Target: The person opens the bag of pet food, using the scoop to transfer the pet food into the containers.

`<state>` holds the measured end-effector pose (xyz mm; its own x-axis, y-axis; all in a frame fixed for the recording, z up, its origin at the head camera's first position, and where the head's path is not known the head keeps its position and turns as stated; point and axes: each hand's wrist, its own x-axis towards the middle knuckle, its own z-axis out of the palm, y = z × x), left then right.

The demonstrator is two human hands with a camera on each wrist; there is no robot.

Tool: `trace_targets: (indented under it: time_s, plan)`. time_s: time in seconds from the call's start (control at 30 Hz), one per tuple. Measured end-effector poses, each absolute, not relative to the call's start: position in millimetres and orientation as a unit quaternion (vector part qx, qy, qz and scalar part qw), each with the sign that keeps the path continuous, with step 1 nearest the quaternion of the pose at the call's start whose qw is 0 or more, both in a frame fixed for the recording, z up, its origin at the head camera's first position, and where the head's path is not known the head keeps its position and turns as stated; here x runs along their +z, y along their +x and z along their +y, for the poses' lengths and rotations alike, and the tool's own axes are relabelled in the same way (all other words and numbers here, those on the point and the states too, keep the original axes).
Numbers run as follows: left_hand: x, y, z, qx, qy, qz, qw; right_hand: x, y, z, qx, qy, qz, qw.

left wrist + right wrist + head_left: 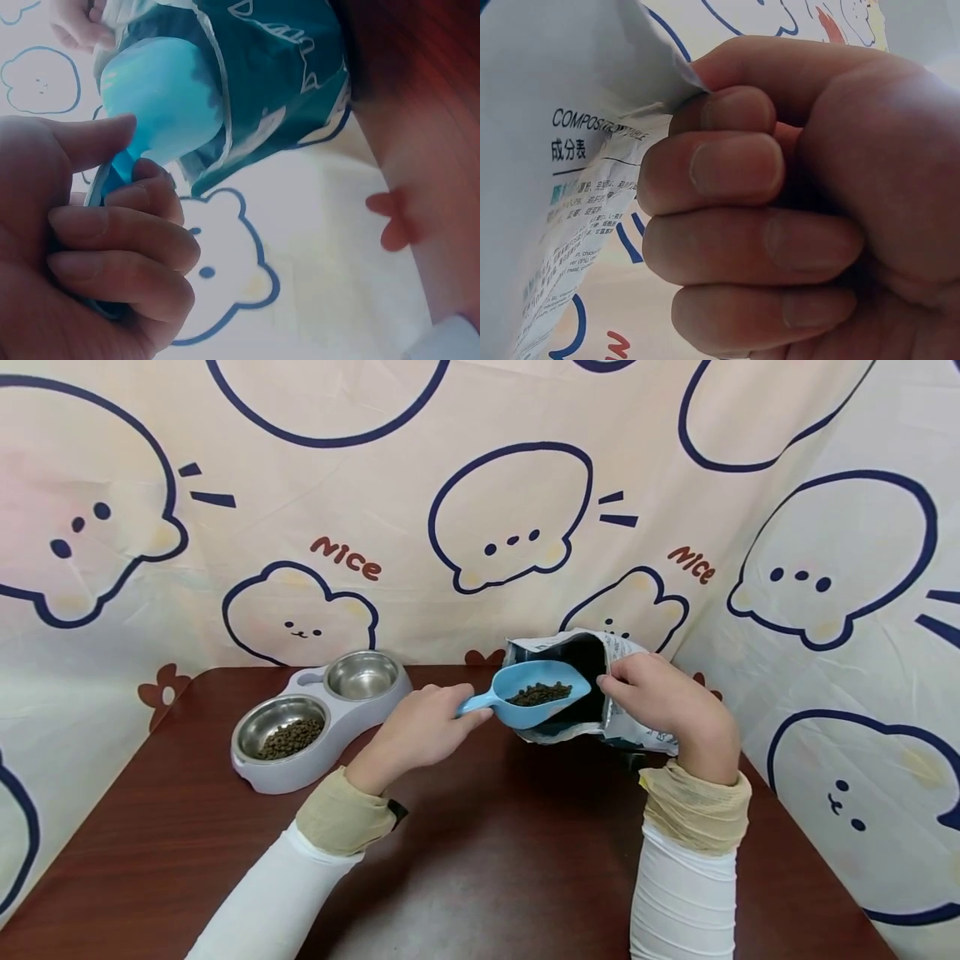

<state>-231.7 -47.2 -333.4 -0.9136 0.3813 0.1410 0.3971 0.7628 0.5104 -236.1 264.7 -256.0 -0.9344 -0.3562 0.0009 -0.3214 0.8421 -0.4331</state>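
My left hand (429, 724) grips the handle of a light blue scoop (517, 718), its fingers curled round it in the left wrist view. Brown kibble (542, 694) lies in the scoop, whose front end is at the open mouth of a pet food bag (637, 727). With thumb and fingers my right hand (660, 693) pinches the edge of that bag; printed text shows on the bag (555, 195) in the right wrist view. The bag lies tilted with its dark inside facing left, and its contents are hidden.
A pale grey double feeder (341, 718) stands on the left of the brown table (465, 860). Its nearer steel bowl holds kibble (291, 739); the farther steel bowl (362, 675) shows bare metal. A cartoon-printed cloth (405, 527) hangs behind and along the sides.
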Motion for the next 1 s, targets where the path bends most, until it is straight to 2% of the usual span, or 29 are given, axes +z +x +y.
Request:
trace_targets:
  time_s: [0.63, 1.0]
  plan:
    - [-305, -210, -143, -0.22, -0.146, -0.962, 0.07, -258, -238, 263, -0.223, -0.173, 0.958, 0.048]
    - [-311, -187, -209, -0.201, -0.075, -0.974, 0.065, -257, -237, 261, -0.214, -0.176, 0.96, 0.041]
